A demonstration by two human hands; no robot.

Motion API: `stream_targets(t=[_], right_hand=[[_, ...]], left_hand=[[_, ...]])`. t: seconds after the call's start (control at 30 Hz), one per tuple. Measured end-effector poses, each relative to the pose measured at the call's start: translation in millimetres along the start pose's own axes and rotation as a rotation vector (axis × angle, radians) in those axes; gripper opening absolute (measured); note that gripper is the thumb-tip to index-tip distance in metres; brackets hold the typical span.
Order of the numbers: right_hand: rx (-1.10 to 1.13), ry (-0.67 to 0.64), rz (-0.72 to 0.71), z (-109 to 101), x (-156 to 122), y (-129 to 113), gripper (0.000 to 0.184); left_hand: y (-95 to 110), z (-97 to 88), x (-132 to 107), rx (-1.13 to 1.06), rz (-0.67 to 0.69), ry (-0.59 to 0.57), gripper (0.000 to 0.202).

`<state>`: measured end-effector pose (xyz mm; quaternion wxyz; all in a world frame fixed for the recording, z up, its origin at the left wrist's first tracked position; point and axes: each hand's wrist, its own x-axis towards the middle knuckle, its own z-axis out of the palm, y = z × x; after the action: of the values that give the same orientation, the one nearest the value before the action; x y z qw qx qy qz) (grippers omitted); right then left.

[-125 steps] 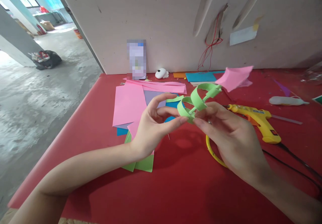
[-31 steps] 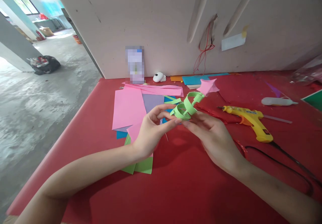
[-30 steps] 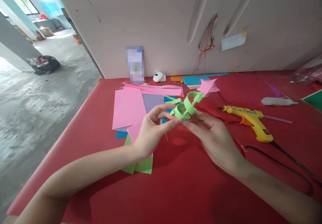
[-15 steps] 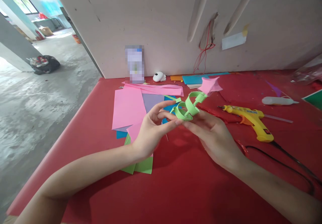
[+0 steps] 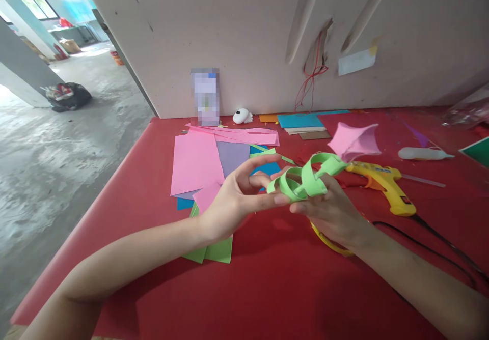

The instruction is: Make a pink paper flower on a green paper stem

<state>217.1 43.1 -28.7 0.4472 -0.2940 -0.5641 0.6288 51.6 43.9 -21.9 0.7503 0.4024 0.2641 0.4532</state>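
Observation:
Between my two hands is a craft flower with a pink pointed bloom (image 5: pixel 352 144) and a light green stem of curled strips (image 5: pixel 313 177). My left hand (image 5: pixel 240 192) pinches the lower green coils between thumb and fingers. From behind and below, my right hand (image 5: pixel 330 210) holds the stem, its fingers partly hidden by the loops. The bloom tilts to the upper right and overlaps the view of the nozzle end of a yellow glue gun (image 5: pixel 385 182). Under my right wrist shows a yellow curved band (image 5: pixel 330 243); its kind is unclear.
Pink sheets (image 5: pixel 194 167), a purple sheet (image 5: pixel 234 157) and green sheets (image 5: pixel 218 250) lie left on the red table (image 5: pixel 244 299). A phone (image 5: pixel 206 95) leans on the wall beside a white figure (image 5: pixel 242 116). A small bottle (image 5: pixel 424 153) and black cord (image 5: pixel 431 235) are right.
The flower has moved right and down, closer to me, and its bloom has turned more sideways. Both hands shifted slightly with it. The yellow band under my right wrist has come into view.

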Motion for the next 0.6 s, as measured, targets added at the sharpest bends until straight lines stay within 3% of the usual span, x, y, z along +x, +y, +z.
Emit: stream_targets(t=[0.27,0.43,0.6], right_hand=[[-0.006,-0.09,0.127,-6.1,2.3,-2.5,0.036],[0.002,-0.108,0.137,-9.3,2.9,-1.1,0.033],[0.03,-0.044,0.115,-3.3,4.0,-2.2,0.024]], left_hand=[[1.9,-2.7,0.5,0.045,-0.092,-0.088,0.05],[1.6,-2.5,0.7,0.05,-0.103,-0.084,0.05],[0.2,-0.9,0.6,0.02,-0.043,-0.027,0.048]])
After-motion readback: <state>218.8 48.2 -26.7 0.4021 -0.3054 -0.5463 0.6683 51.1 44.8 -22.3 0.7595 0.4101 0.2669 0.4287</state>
